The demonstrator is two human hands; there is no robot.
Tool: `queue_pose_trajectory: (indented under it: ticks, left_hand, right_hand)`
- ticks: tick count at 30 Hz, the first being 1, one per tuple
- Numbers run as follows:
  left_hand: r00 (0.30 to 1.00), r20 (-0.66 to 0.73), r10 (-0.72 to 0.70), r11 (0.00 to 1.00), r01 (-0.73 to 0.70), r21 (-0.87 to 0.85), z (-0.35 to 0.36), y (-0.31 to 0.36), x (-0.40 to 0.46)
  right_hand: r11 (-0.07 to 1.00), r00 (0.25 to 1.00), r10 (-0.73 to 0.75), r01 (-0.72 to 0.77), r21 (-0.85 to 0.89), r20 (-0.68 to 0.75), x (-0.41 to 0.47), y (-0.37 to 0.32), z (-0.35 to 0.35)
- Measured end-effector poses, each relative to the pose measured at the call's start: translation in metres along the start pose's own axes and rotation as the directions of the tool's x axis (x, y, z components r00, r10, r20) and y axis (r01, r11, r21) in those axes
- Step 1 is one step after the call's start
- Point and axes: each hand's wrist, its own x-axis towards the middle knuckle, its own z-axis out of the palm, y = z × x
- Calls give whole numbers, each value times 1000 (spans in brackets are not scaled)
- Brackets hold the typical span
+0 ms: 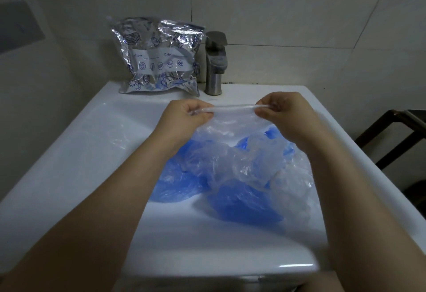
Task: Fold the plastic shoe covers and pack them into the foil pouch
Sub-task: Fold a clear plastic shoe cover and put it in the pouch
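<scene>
A clear plastic shoe cover (232, 130) is stretched by its elastic rim between my left hand (184, 115) and my right hand (282, 107), both pinched shut on it above the basin. Its loose body hangs down toward me. Under it lie several crumpled blue shoe covers (244, 202) and another clear one (292, 190) in the basin. The silver foil pouch (159, 56), printed with blue seafood drawings and a white label, leans against the wall at the back left of the sink. Blue plastic shows through its lower part.
The white ceramic sink (76, 153) fills the view. A metal tap (215, 63) stands just right of the pouch. Tiled walls rise behind and to the left. A dark wooden frame (391, 135) stands beyond the sink's right edge.
</scene>
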Motion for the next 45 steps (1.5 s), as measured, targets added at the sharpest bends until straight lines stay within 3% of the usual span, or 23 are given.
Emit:
queue_pose_trajectory:
  ticks: [3, 5, 10, 14, 19, 23, 29, 32, 40, 45]
  left_hand:
    - [991, 95, 91, 995, -95, 33, -6, 0, 2]
    - [987, 136, 82, 996, -78, -30, -10, -1, 3]
    - [970, 222, 95, 976, -47, -211, -9, 0, 0]
    - [962, 243, 126, 979, -82, -187, -9, 4, -4]
    - [979, 194, 61, 993, -41, -107, 0, 3, -6]
    - [995, 98, 4, 998, 2, -68, 10, -3, -6]
    - [990, 133, -57, 989, 75, -131, 5, -5, -2]
    - [973, 221, -64, 979, 104, -174, 2, -6, -1]
    - [955, 284, -86, 983, 127, -131, -15, -4, 5]
    - [979, 201, -25, 977, -19, 215, -15, -4, 4]
  right_hand:
    - [983, 993, 92, -103, 153, 75, 0, 5, -3]
    - [957, 976, 144, -179, 229, 163, 0, 9, -6]
    - [836, 961, 105, -224, 500, 255, 3, 17, -8]
    - [804, 966, 60, -196, 561, 252, 2, 12, -9]
    - [882, 960, 157, -242, 404, 232, 3, 8, 2]
    - [925, 967, 140, -204, 322, 212, 1, 4, 13]
    - [964, 971, 67, -123, 237, 230, -1, 6, 10]
    - [966, 974, 54, -108, 236, 222, -1, 6, 6]
    - [956, 958, -11, -74, 284, 285, -3, 8, -6]
    - [996, 973, -11, -9, 85, 232, 2, 14, -3]
